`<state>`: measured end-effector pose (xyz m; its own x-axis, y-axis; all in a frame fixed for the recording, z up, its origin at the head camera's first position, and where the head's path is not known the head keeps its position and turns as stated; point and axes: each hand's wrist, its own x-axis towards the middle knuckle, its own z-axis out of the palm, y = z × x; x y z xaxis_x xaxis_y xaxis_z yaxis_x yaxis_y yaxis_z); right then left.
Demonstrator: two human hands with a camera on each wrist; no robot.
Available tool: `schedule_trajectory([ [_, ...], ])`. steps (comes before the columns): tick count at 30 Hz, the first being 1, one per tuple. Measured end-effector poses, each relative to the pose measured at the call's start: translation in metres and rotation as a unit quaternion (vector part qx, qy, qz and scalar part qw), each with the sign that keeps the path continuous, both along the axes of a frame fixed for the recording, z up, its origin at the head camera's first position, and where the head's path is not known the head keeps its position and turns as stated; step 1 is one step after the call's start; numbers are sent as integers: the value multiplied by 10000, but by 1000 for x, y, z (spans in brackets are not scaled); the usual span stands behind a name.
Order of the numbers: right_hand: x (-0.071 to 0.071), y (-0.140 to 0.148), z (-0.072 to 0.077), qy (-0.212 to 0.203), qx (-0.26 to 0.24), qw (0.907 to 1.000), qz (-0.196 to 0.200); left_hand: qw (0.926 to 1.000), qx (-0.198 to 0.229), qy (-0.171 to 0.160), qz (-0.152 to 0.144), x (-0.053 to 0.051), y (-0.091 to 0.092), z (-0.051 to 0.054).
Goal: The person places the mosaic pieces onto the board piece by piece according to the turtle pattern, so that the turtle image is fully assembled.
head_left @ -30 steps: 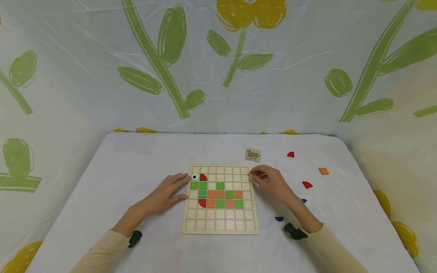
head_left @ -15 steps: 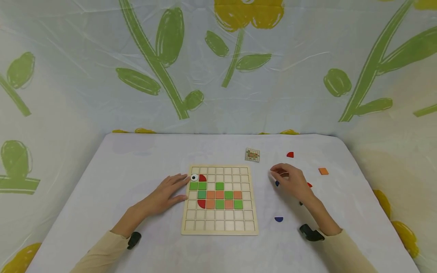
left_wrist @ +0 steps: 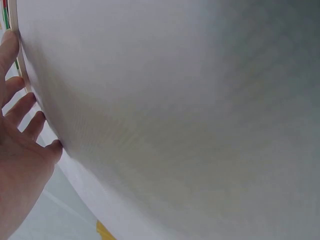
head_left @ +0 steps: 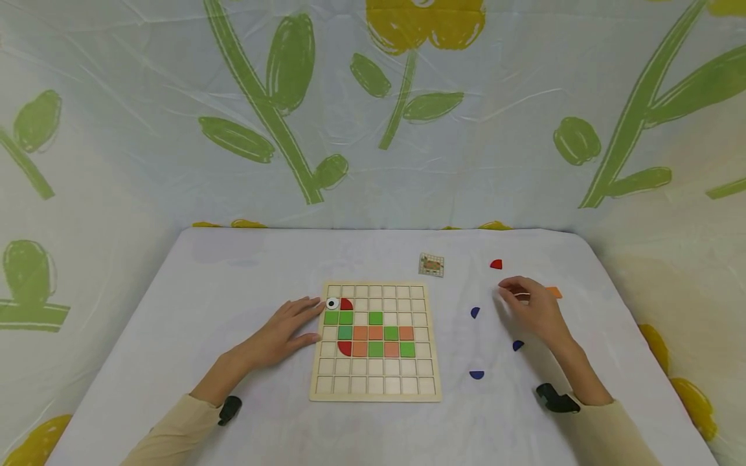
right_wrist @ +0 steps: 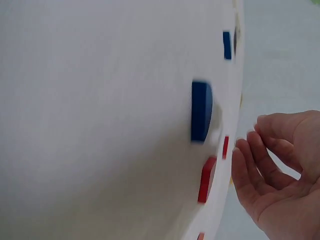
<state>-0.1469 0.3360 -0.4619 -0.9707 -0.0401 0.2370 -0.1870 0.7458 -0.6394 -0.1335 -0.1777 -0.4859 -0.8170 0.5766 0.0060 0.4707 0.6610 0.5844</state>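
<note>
A light wooden grid board [head_left: 375,385] lies on the table. In its cells sit green squares [head_left: 375,349], salmon squares [head_left: 360,332], red quarter-circles [head_left: 345,348] and a round eye tile [head_left: 332,303]. My left hand [head_left: 285,331] rests beside the board, its spread fingers touching the left edge; the left wrist view shows them too [left_wrist: 22,145]. Over the right of the table hovers my right hand [head_left: 533,307], fingers loosely bent and holding nothing, near a red quarter-circle [head_left: 496,264]. It partly covers an orange square [head_left: 556,292]. Another red piece [right_wrist: 207,180] shows in the right wrist view.
Between the board and my right arm lie blue half-circles [head_left: 476,375], [head_left: 517,345] and a further blue piece [head_left: 474,312]. A small pattern card [head_left: 431,265] is behind the board. A floral cloth wall [head_left: 495,129] rises at the table's back.
My right hand has moved away from the board's right edge, rightward over the loose pieces. It uncovers a blue piece and now hides a red one. The left hand has stayed put.
</note>
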Motion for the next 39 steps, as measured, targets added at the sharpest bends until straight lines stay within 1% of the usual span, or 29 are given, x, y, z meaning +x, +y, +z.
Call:
schedule_trajectory([
  [6,1,22,-1,-77,76,9994,-340,10000,-2,66,-7,1,1,1],
  [13,3,48,-3,-274,188,9965,-766,10000,-73,24,29,2,2,2],
  [17,4,60,-2,-445,191,9944,-935,10000,-79,42,29,2,1,2],
  [21,4,70,-2,-505,239,9929,-1054,9999,-63,97,15,3,2,2],
  [24,5,76,-3,-647,265,9913,-1113,9999,-49,131,2,3,2,3],
  [27,5,80,-5,-875,279,9892,-1146,9999,-57,92,0,3,2,4],
  [29,5,83,-6,-952,270,9888,-1121,10000,-78,47,6,3,2,4],
  [35,4,88,-9,-980,452,9884,-1064,9999,-121,-7,6,1,2,4],
  [39,3,90,-10,-948,472,9891,-1026,9999,-135,-7,1,1,2,4],
])
